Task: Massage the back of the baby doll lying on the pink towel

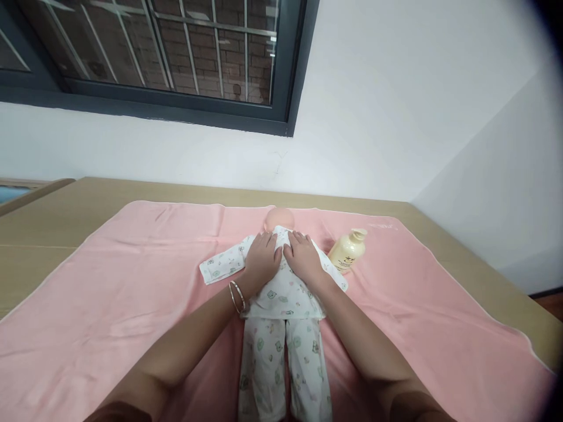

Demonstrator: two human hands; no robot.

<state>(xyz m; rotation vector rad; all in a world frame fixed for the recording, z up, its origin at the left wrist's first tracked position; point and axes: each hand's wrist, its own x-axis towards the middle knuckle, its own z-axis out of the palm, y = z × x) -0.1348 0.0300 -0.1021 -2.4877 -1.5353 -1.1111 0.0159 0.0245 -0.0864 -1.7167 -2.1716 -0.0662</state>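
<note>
A baby doll [280, 218] lies on a pink blanket [145, 281], its bald head pointing at the wall. It wears a white printed top [281, 299] and matching trousers [269, 357]. My left hand [263, 258] rests flat on the left upper part of the top, fingers stretched toward the doll's head. On the right upper part lies my right hand [303, 256], also flat with its fingers extended. Both thumbs point inward near the middle of the chest. A bracelet [236, 296] circles my left wrist. The sleeves spread out to either side.
A cream pump bottle [349, 250] stands tilted-looking on the blanket, right beside the right sleeve. The blanket covers a wooden tabletop [105, 190] that meets a white wall [352, 117]. Above the table is a dark-framed window [281, 76] with bars behind it.
</note>
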